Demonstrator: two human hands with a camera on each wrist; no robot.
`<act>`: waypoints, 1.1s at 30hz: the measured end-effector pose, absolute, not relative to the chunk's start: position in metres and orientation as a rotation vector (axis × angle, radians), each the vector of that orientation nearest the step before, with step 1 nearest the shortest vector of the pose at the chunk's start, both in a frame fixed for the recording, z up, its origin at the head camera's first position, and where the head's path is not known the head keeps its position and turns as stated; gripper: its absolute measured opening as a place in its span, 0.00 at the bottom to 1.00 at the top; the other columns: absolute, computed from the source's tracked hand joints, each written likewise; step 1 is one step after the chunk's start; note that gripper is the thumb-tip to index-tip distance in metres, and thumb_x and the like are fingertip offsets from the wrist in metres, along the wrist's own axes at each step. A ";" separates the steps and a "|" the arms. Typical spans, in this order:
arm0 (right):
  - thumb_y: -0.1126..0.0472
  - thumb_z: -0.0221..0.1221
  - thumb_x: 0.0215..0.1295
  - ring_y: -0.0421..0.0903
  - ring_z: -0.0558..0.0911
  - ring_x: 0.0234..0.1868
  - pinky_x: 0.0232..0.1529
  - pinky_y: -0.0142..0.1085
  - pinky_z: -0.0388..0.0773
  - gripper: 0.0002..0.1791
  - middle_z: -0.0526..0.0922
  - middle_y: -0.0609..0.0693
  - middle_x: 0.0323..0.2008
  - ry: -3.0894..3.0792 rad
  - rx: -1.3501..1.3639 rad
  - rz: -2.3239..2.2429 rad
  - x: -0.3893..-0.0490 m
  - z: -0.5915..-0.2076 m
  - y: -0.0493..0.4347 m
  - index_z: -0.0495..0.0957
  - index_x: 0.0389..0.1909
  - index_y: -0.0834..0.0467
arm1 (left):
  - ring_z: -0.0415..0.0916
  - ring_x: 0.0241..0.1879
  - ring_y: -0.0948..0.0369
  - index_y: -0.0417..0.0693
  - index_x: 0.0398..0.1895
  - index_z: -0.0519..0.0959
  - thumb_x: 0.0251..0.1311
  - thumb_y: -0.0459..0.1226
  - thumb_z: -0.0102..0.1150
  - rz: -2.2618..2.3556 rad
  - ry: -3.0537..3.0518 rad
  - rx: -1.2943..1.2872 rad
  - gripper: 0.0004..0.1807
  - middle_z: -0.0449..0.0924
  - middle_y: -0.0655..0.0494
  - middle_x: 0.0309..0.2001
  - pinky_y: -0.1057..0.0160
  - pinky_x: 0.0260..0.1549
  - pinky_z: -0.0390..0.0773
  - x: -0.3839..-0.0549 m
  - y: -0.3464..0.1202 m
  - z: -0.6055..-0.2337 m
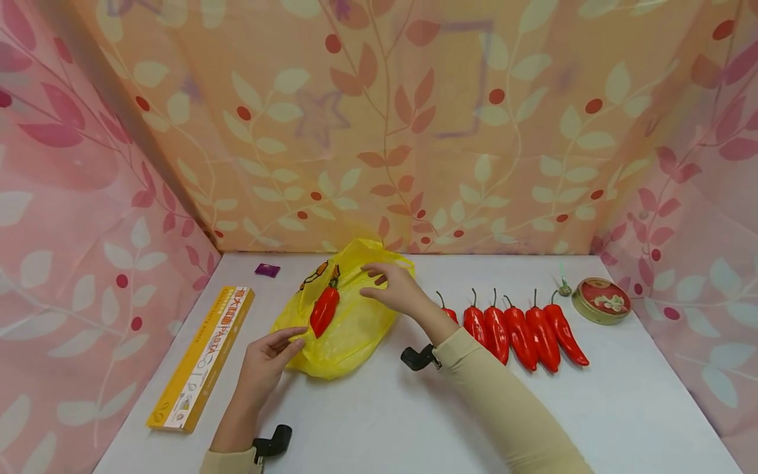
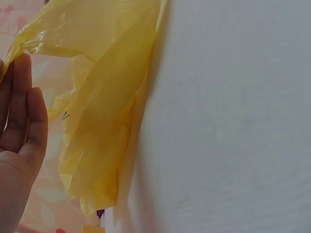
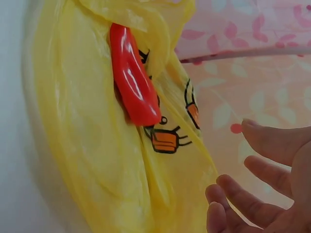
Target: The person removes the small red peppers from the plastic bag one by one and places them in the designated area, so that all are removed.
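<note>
A yellow plastic bag (image 1: 349,336) with black and orange print lies spread on the table. One red pepper (image 1: 325,311), stem toward the back, is on the bag's yellow film; the right wrist view shows the glossy pepper (image 3: 133,80) partly under a fold near its top. At the bag's left edge, the left hand (image 1: 266,362) pinches the film, which runs up to its fingertips in the left wrist view. Over the bag's back right part is the right hand (image 1: 393,288), fingers spread and slightly bent, nothing between them.
Several red peppers (image 1: 520,336) lie in a row at the right, partly behind the right forearm. Beyond them are a round red-lidded tin (image 1: 603,301) and a small greenish object (image 1: 565,289). A yellow pasta box (image 1: 201,359) and a purple packet (image 1: 268,270) are at the left. Patterned curtains (image 1: 379,131) surround the table.
</note>
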State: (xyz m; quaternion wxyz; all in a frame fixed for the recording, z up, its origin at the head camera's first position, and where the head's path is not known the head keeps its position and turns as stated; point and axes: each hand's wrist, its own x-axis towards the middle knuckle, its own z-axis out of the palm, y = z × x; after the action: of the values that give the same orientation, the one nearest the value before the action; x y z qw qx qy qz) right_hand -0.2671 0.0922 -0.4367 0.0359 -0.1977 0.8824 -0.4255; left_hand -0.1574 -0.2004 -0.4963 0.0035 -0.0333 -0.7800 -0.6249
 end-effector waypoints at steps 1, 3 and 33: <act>0.52 0.68 0.65 0.57 0.82 0.54 0.55 0.47 0.82 0.28 0.83 0.56 0.57 2.690 -0.602 -1.322 -0.269 -0.437 0.088 0.76 0.65 0.54 | 0.79 0.47 0.63 0.47 0.55 0.84 0.66 0.44 0.66 -1.955 -2.449 -0.102 0.18 0.82 0.48 0.56 0.74 0.50 0.80 -0.157 -0.201 -0.496; 0.53 0.68 0.65 0.56 0.83 0.54 0.55 0.45 0.82 0.28 0.83 0.57 0.57 2.656 -0.591 -1.343 -0.274 -0.440 0.079 0.77 0.64 0.54 | 0.79 0.48 0.63 0.48 0.55 0.84 0.66 0.44 0.65 -1.941 -2.463 -0.097 0.18 0.82 0.49 0.56 0.75 0.50 0.80 -0.157 -0.201 -0.496; 0.48 0.72 0.59 0.52 0.79 0.57 0.57 0.42 0.81 0.39 0.78 0.57 0.61 2.499 -0.229 -1.347 -0.291 -0.493 0.003 0.71 0.69 0.55 | 0.79 0.46 0.64 0.49 0.55 0.84 0.67 0.44 0.64 -1.905 -2.491 -0.137 0.17 0.81 0.48 0.56 0.75 0.49 0.80 -0.158 -0.200 -0.497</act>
State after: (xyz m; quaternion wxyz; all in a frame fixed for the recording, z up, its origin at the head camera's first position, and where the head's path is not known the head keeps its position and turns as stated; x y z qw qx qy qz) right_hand -0.2906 0.0028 -0.4929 0.1460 -0.0795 0.8680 -0.4680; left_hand -0.1580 -0.2002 -0.4967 0.0011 -0.0436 -0.7936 -0.6069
